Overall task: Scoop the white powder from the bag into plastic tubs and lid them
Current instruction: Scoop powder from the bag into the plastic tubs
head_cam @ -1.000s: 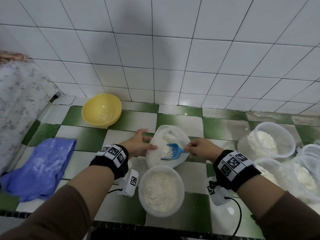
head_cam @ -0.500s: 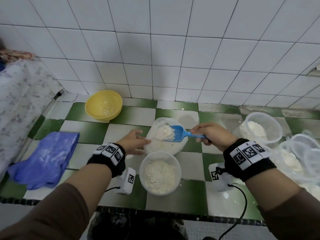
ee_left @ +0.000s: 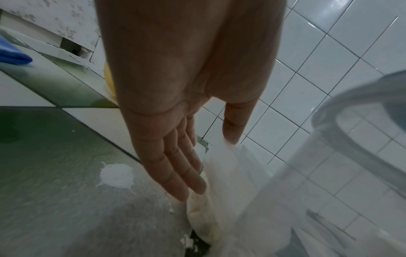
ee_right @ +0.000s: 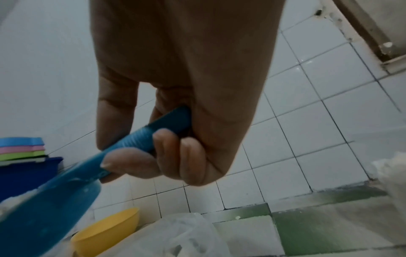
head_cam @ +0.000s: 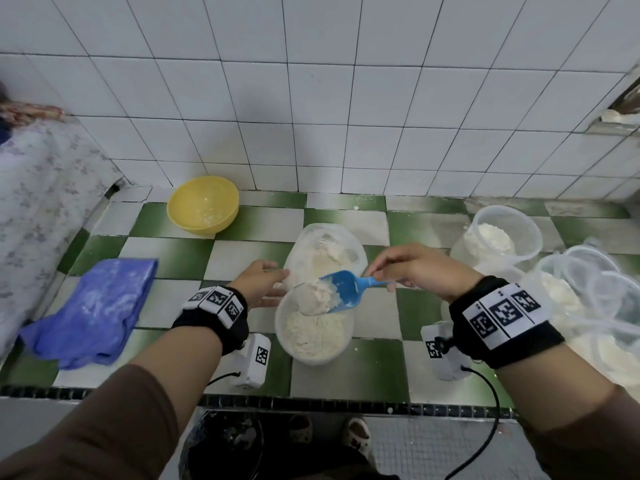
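In the head view's centre, the right hand (head_cam: 417,271) clenches the handle of the blue scoop (head_cam: 341,292), whose long axis runs leftward from the grip, its heaped bowl tilted over the upper rim of the plastic tub (head_cam: 313,332) just below. The tub looks nearly full. The powder bag (head_cam: 325,252) lies just above the tub. The left hand (head_cam: 261,285) is released, its straight fingers (ee_left: 186,175) against the bag's left side, near the tub. Tipping the scoop down-left should drop the powder inside.

left hand (head_cam: 261,284) flat with fingers straight, right hand (head_cam: 417,270) raised, fingers curled tight
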